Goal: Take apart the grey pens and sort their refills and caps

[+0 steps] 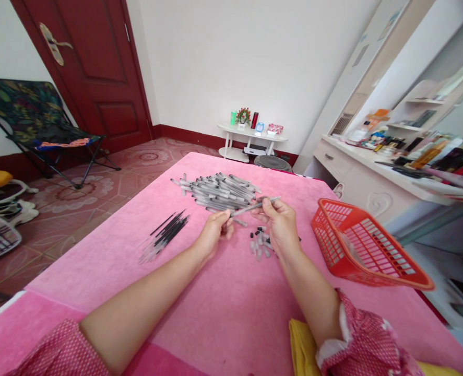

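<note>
Pen aslant between both hands, in a fingertip pinch from each, near the loose caps.

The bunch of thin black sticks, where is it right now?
In the head view, the thin black sticks lie on the pink cloth, left of the left hand and to the lower left of the pile of pens.

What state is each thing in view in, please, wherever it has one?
Left hand, pinching the pen
Right hand, pinching the pen
Pen, held slightly tilted
Pen pile, loosely heaped
Black refills, loosely bunched
Small caps, scattered
Red basket, upright, open-topped
Door, shut
Folding chair, unfolded
Drawer, closed
</note>
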Motion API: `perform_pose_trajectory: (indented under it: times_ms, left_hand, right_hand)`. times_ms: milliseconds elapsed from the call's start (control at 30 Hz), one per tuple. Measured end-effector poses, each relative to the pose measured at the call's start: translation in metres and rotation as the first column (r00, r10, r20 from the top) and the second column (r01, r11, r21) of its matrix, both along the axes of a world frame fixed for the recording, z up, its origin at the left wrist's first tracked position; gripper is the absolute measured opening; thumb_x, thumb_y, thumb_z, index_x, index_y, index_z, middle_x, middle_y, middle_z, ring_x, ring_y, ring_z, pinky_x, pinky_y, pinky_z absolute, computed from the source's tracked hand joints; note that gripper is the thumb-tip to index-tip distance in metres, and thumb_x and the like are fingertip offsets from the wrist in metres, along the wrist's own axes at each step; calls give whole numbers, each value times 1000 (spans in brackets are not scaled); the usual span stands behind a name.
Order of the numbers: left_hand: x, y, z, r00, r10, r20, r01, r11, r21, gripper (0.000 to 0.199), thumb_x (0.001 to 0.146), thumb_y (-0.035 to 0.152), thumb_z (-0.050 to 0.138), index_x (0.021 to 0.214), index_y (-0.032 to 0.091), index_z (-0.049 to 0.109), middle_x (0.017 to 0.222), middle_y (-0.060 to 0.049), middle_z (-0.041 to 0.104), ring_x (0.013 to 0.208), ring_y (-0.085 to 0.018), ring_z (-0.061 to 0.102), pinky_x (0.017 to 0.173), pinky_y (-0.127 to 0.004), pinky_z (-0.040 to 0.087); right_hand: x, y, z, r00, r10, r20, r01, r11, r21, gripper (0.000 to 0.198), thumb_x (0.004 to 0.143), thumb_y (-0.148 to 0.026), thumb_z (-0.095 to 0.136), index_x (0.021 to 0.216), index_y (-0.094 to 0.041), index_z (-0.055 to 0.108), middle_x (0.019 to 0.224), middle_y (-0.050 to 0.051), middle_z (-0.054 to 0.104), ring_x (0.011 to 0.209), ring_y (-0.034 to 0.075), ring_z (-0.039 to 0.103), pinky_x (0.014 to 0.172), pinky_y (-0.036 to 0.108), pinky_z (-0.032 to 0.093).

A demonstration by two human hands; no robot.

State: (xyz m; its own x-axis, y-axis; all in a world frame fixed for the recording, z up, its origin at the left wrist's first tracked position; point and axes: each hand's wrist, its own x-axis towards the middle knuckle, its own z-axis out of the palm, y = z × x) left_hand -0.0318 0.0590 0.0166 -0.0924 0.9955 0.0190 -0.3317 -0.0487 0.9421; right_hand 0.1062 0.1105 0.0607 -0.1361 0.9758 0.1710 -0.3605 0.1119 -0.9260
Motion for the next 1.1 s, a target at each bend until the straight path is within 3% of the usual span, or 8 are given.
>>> perform_pose_trajectory:
  times_ms: [67,133,267,433,733,833,933,1100]
  left_hand:
    - [-1,0,0,999,-29,21,31,998,-52,44,83,49,40,52,19,32,34,6,32,32,-6,26,39,-21,16]
    - [-2,0,1,999,-14,-31,12,998,-64,48,83,56,35,54,18,36,36,4,39,32,-6,32,38,-21,17]
    - [-3,0,2,970,141,-196,-120,986,117,35,76,51,53,76,16,49,61,1,58,43,-8,48,41,-19,30]
    - [-4,1,-1,931,236,-278,-166,953,253,26,78,39,56,69,18,44,51,5,51,43,-8,47,47,-20,36]
    - [-7,-1,-8,932,142,-334,-110,987,114,52,86,54,27,55,17,44,39,4,42,35,-8,40,42,-21,31]
    - [-6,-2,-3,924,162,-347,-108,980,170,42,84,53,35,69,16,50,54,2,53,41,-9,46,44,-21,34]
    - [-7,-1,-1,903,226,-365,-143,960,241,31,80,47,49,72,18,47,55,5,51,43,-8,46,48,-20,35]
    - [-9,0,-6,898,198,-393,-149,977,152,43,83,53,38,59,18,45,41,6,42,36,-8,40,45,-21,32]
  right_hand:
    - [-1,0,-2,1000,-2,3,2,1000,15,24,65,-33,70,76,-13,62,73,2,66,55,10,61,58,26,55]
    - [-1,0,-4,1000,-27,-3,27,1000,-5,24,65,-33,70,75,-13,62,71,1,66,53,9,60,57,26,55]
    - [1,2,-4,998,-63,-11,62,995,-74,25,63,-33,71,75,-12,62,66,0,64,52,9,59,55,25,54]
    - [1,2,-6,999,-51,-11,50,995,-88,24,63,-32,71,73,-13,62,65,1,64,52,9,59,56,24,54]
    - [-1,0,-7,1000,-9,-16,8,998,-57,23,65,-32,70,74,-12,62,79,4,68,53,9,61,56,24,55]
    - [0,1,-7,999,-37,-12,36,996,-76,25,64,-33,71,75,-13,62,69,2,66,52,9,60,55,24,55]
    - [1,1,-7,999,-45,-16,43,995,-93,25,63,-33,71,73,-13,62,66,1,64,51,9,60,56,24,55]
    - [-2,-2,-6,1000,-17,1,17,997,-79,25,63,-33,71,73,-12,62,75,3,67,52,10,61,53,23,54]
